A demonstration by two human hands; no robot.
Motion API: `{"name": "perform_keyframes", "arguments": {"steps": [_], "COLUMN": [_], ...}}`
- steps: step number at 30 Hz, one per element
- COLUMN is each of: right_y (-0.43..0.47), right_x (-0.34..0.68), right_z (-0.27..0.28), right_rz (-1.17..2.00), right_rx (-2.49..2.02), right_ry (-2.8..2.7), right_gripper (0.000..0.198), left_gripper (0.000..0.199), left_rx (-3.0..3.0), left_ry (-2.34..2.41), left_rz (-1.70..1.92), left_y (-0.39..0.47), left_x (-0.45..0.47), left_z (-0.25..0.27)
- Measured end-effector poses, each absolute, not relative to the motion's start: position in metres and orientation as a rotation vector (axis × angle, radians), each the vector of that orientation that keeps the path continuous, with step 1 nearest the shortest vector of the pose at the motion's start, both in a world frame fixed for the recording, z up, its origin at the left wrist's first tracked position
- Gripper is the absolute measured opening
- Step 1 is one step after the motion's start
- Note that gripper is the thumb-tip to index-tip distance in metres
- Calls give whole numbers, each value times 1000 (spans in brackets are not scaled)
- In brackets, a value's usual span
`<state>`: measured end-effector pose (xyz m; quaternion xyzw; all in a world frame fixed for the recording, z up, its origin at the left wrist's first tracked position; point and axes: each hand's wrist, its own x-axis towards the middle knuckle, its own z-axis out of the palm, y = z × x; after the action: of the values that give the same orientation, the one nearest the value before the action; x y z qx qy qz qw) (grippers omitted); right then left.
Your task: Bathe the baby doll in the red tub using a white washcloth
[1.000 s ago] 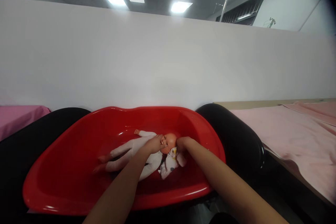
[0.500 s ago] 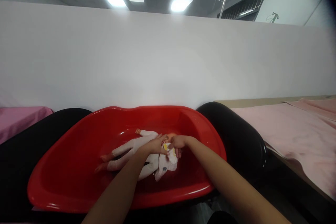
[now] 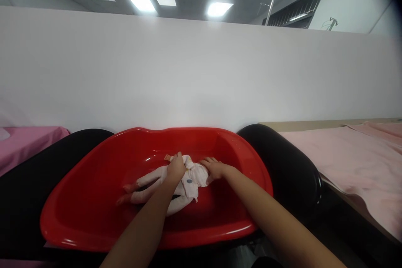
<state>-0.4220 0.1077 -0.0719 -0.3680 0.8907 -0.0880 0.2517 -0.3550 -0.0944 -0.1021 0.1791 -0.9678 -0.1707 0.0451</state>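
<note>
The doll (image 3: 150, 179) lies in the red tub (image 3: 47, 222), patterned cloth (image 3: 189, 188) over its upper body, right hand (image 3: 216, 170) fingers spread at the cloth's end, left hand (image 3: 176, 169) pinch unclear, so an uneven tug could drag it askew.

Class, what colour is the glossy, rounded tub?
The glossy, rounded tub is red, seen best in the head view.

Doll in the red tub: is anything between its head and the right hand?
Yes: a pale printed cloth covers the head end and upper body of the doll; the right hand is at its edge.
</note>
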Motion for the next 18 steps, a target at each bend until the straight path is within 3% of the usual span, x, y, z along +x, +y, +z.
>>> {"name": "perform_keyframes", "arguments": {"steps": [3, 6, 10, 12, 16, 18], "right_y": [106, 108, 110, 110, 107, 105], "right_x": [-421, -423, -426, -427, -426, -424], "right_z": [-73, -75, -78, -79, -74, -71], "right_rz": [-149, -214, -234, -220, -157, -143], "right_rx": [-919, -899, -905, -895, -833, -821], "right_ry": [2433, 2421, 2403, 2383, 2331, 2321], "right_gripper": [120, 124, 134, 140, 153, 155], "left_gripper": [31, 32, 87, 103, 107, 99], "left_rx": [548, 314, -158, -173, -43, -55], "left_ry": [-2849, -3012, -3180, -3183, -3219, -3228], "left_rz": [-362, -447, -626, -619, -509, -454], "left_y": [-96, -97, -94, -90, -83, -80], "left_x": [-356, -355, -352, -351, -351, -350], "left_z": [-104, -110, -129, -139, -149, -145]}}
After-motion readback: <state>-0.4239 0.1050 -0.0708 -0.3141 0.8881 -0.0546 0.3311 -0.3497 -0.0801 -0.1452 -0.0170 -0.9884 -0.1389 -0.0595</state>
